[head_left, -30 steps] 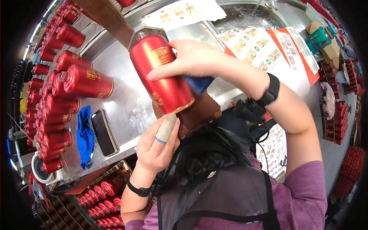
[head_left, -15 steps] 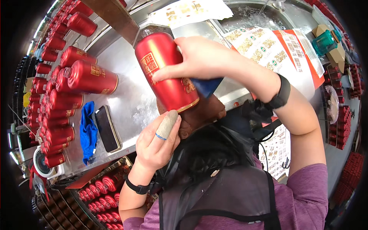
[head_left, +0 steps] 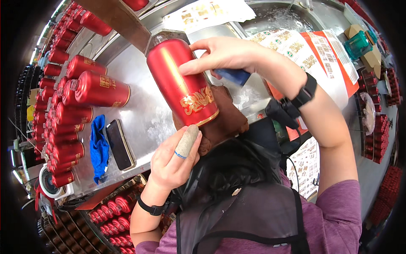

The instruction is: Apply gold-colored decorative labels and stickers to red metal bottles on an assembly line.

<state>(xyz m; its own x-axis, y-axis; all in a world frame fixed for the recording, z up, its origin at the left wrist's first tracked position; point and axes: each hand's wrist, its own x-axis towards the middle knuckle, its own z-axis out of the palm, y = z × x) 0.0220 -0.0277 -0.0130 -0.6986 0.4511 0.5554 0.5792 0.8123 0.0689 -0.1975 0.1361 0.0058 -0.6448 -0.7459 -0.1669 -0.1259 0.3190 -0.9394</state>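
A glossy red bottle (head_left: pixel 179 80) lies tilted in front of me, its clear neck up and left against a metal stop and its gold-rimmed base toward me. Gold ornament shows near the base. At the base edge, the curled fingers of my left hand (head_left: pixel 171 158) hold the bottle; one wears a beige finger cot (head_left: pixel 186 143). My right hand (head_left: pixel 228 55) lies over the upper right side, thumb against the red surface. Tucked under its fingers is a blue piece (head_left: pixel 232 76), blurred, cloth or scraper I cannot tell. Below the bottle is a brown cloth-like pad (head_left: pixel 226 112).
Many red bottles (head_left: pixel 101 89) stand in rows at left. A blue cloth (head_left: pixel 99 146) and a phone (head_left: pixel 120 144) lie on the metal bench. Printed sticker sheets (head_left: pixel 292 46) lie at right, with a water basin (head_left: pixel 275 17) behind. A brown bar (head_left: pixel 116 17) slants down to the stop.
The bottle has turned about its length: the gold lettering has gone from view and the gold ornament faces up. My right thumb has slid up and right; the left hand stays at the base.
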